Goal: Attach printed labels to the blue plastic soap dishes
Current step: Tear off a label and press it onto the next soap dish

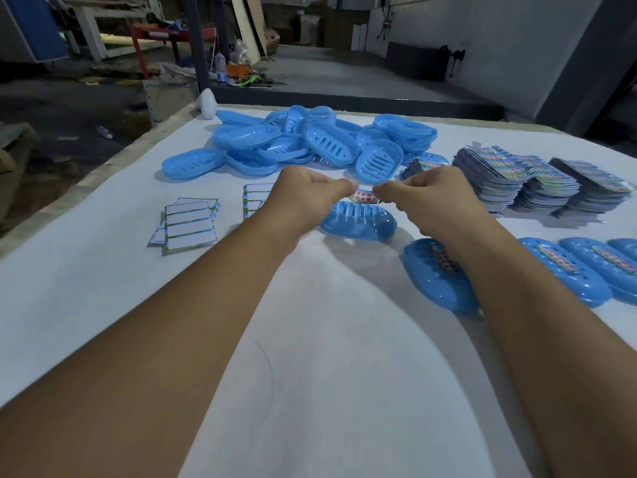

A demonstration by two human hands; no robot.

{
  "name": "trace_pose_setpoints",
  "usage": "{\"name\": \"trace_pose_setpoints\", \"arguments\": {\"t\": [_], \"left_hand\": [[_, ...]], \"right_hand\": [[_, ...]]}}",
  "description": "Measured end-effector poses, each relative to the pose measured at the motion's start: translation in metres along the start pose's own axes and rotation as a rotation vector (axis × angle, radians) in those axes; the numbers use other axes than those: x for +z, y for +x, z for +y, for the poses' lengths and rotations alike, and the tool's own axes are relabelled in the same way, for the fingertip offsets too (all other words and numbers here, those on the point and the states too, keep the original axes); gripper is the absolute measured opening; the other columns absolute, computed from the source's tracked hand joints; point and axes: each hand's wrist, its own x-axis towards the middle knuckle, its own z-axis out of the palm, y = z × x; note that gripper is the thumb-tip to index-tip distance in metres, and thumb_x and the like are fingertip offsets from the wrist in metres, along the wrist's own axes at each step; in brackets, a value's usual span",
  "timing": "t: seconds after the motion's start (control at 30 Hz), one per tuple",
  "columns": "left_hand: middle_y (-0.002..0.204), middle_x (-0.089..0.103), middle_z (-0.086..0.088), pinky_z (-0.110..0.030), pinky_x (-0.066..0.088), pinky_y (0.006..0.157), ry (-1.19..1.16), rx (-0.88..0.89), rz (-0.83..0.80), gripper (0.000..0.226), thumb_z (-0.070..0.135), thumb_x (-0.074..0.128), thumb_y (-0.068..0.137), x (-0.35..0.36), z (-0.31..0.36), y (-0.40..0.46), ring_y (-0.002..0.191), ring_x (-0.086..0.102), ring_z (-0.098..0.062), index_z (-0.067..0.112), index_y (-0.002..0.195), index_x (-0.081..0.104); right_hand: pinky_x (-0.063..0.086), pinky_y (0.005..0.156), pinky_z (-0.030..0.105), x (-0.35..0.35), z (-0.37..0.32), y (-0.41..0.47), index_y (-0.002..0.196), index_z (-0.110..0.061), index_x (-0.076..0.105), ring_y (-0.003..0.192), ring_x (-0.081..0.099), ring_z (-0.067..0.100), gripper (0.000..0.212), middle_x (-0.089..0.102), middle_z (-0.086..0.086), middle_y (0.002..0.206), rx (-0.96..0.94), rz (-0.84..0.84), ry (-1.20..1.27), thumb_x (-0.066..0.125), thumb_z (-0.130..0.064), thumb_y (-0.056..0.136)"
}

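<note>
A blue soap dish (358, 225) lies on the white table in front of me. Just above its far edge, a printed label (363, 197) with red characters is stretched between my two hands. My left hand (305, 198) pinches the label's left end, and my right hand (431, 198) pinches its right end. Whether the label touches the dish I cannot tell. A heap of unlabelled blue soap dishes (310, 143) lies beyond my hands. Labelled dishes (565, 267) sit in a row at the right, one (434, 277) partly under my right forearm.
Tall stacks of printed labels (527, 181) stand at the right back. White backing sheets (189, 222) lie at the left, more (255, 198) behind my left hand. The table's left edge (113, 160) drops to a dark floor. A white object (206, 103) sits at the far corner.
</note>
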Motion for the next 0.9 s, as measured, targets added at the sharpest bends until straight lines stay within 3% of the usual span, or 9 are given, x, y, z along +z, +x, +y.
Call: {"name": "trace_pose_setpoints", "arguments": {"t": [0.13,0.2,0.3,0.43,0.77,0.9], "left_hand": [[0.071,0.075,0.000,-0.027,0.051,0.066,0.036,0.049,0.003,0.027,0.042,0.083,0.076,0.006,-0.006,0.007,0.064,0.065,-0.013,0.015,0.077,0.078],[0.067,0.073,0.004,-0.027,0.050,0.065,0.071,0.048,0.029,0.027,0.042,0.084,0.074,0.008,-0.008,0.011,0.066,0.066,-0.013,0.016,0.074,0.077],[0.060,0.068,0.007,-0.026,0.045,0.059,0.116,0.041,0.054,0.033,0.040,0.083,0.072,0.010,-0.009,0.014,0.056,0.058,-0.014,0.008,0.075,0.077],[0.077,0.073,-0.016,-0.031,0.047,0.062,0.188,0.037,0.052,0.039,0.037,0.081,0.072,0.009,-0.010,0.017,0.061,0.057,-0.019,-0.001,0.082,0.076],[0.075,0.071,-0.012,-0.029,0.042,0.058,0.260,0.039,0.046,0.034,0.035,0.080,0.072,0.009,-0.008,0.015,0.063,0.056,-0.020,0.003,0.082,0.075],[0.074,0.073,-0.010,-0.035,0.053,0.066,0.288,0.061,0.059,0.031,0.035,0.080,0.073,0.010,-0.007,0.013,0.075,0.068,-0.023,0.005,0.078,0.077]], "right_hand": [[0.028,0.051,0.027,0.002,-0.001,0.006,0.060,-0.016,0.054,0.038,0.026,0.012,0.048,0.034,-0.005,0.045,0.039,-0.044,-0.090,0.084,-0.052,0.068],[0.028,0.041,0.021,0.004,-0.002,0.010,0.053,-0.018,0.045,0.028,0.029,0.010,0.053,0.031,-0.013,0.033,0.054,-0.064,-0.111,0.086,-0.048,0.070],[0.021,0.026,0.012,0.008,-0.004,0.013,0.053,-0.023,0.046,0.026,0.038,0.000,0.048,0.035,-0.018,0.028,0.034,-0.073,-0.108,0.087,-0.039,0.073],[0.019,0.026,0.012,0.012,-0.005,0.014,0.052,-0.019,0.047,0.027,0.037,0.002,0.049,0.033,-0.016,0.028,0.028,-0.090,-0.137,0.087,-0.040,0.072],[0.022,0.026,0.014,0.012,-0.005,0.013,0.055,-0.020,0.052,0.028,0.041,-0.001,0.041,0.037,-0.017,0.029,0.053,-0.103,-0.169,0.086,-0.038,0.070],[0.021,0.025,0.013,0.012,-0.004,0.014,0.055,-0.019,0.051,0.027,0.039,0.002,0.042,0.038,-0.014,0.031,0.082,-0.110,-0.180,0.085,-0.041,0.068]]}}
